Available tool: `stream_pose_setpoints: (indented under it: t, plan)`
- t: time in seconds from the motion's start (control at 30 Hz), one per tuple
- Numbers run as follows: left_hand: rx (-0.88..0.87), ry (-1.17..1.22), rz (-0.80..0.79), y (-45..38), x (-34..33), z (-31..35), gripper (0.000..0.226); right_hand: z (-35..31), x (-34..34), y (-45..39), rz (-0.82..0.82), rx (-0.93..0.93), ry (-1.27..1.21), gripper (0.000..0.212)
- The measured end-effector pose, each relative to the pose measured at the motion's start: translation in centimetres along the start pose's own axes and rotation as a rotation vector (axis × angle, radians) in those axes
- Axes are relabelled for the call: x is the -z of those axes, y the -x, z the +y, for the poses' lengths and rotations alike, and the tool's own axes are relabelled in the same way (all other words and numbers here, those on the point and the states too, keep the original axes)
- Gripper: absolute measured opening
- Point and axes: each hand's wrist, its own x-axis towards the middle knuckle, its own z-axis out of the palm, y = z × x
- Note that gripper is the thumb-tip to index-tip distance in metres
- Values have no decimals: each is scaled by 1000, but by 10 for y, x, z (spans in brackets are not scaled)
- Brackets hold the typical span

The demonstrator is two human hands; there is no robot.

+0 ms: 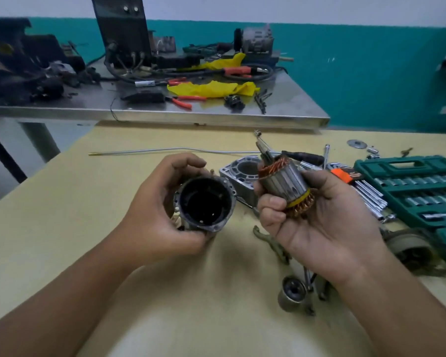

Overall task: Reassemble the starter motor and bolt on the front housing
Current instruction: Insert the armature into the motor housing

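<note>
Above the table's middle, left hand grips the motor casing (mouth facing camera); right hand clasps the armature, shaft angled up-left.

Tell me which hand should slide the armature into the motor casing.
Probably the right hand: it already grips the armature, held apart from the casing. The left hand holds the motor casing, open end up.

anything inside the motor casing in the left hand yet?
No: motor casing bore looks dark and empty; its far end is hidden. The rotor is outside, in the right hand.
</note>
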Motion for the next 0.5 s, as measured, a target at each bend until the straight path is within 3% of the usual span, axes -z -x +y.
stream_pose_setpoints:
  t: [0.17,0.37,0.5]
  plan:
    - [55,-142,-108,-3,6,-6,80,-2,7,1,-66,12,-71,47]
    - [37,-97,-141,-1,5,-7,75,-3,6,2,-49,284,245,41]
    - [11,-102,-122,0,3,-8,71,1,2,4,-37,261,202,34]
